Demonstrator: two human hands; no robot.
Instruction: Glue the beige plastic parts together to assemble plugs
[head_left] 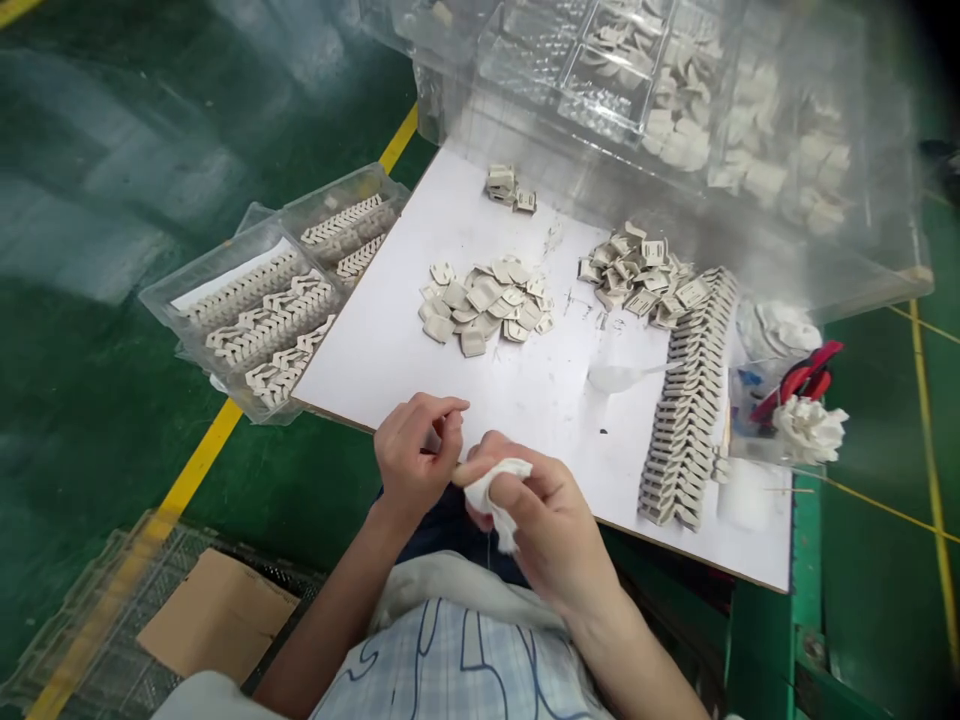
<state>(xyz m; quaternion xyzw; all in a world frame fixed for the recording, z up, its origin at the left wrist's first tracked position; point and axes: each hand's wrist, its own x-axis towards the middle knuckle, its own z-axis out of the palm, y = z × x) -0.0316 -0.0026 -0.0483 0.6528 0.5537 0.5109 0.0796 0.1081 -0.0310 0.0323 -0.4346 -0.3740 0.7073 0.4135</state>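
In front of my body, at the near edge of the white board, my two hands are close together. My right hand is closed around a crumpled white tissue, part of which hangs below the fingers. Beside it, my left hand has its fingers curled in, thumb against the forefinger; whatever may be between them is hidden. Beyond the hands lies a loose pile of flat beige plastic pieces. Farther right is a heap of beige clip-like parts.
Stacked beige parts form a long row at right, beside a white plastic spoon. A clear container holds red-handled pliers and crumpled tissue. A large clear compartment tray overhangs the back; another tray stands left.
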